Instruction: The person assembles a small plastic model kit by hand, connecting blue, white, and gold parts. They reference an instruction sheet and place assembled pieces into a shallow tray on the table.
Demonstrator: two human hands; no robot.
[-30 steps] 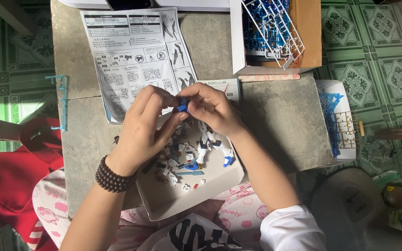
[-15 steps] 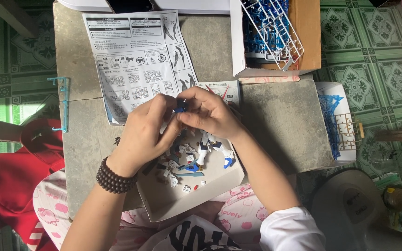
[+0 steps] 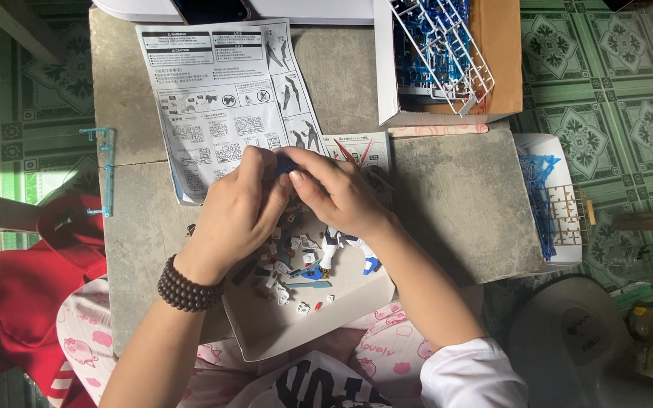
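Fig.: head view, looking down; near to far.

Nearest: lap in pink-print cloth, red cloth at L. On the lap edge and slab sits a shallow cardboard tray [image 3: 266, 332] w/ loose white and blue kit pcs and a part-built model figure [image 3: 332, 253], lying just below the R wrist.

Mid: both hands meet over the tray's far edge. Left hand [image 3: 237, 211], bead bracelet [image 3: 185, 285] at wrist, palm down, forearm coming up from lower L; fingers curled tight, tips pinching. Right hand [image 3: 335, 198], white sleeve, forearm from lower R; thumb and index closed toward the L fingertips. Between the 2 sets of tips: small blue part [image 3: 285, 162], only a sliver visible, rest hidden by fingers. Both hands grip it; neither is nearer, since it sits at the meeting point, at the far (upper) end of both hands. Long axis of the part: cannot tell, too much is covered. Wrists angle inward, forming a shallow V that opens toward the body.

Far: instruction sheet [image 3: 224, 102] flat on the grey slab [image 3: 455, 189], its lower R corner under the L fingers. Smaller leaflet [image 3: 357, 147] just beyond the R knuckles. Top R: open box [image 3: 493, 60] w/ white and blue sprue frames [image 3: 440, 41]. Far R edge: another blue sprue [image 3: 542, 196] on white backing. L edge: thin teal sprue strip [image 3: 103, 170]. Green tile floor around.
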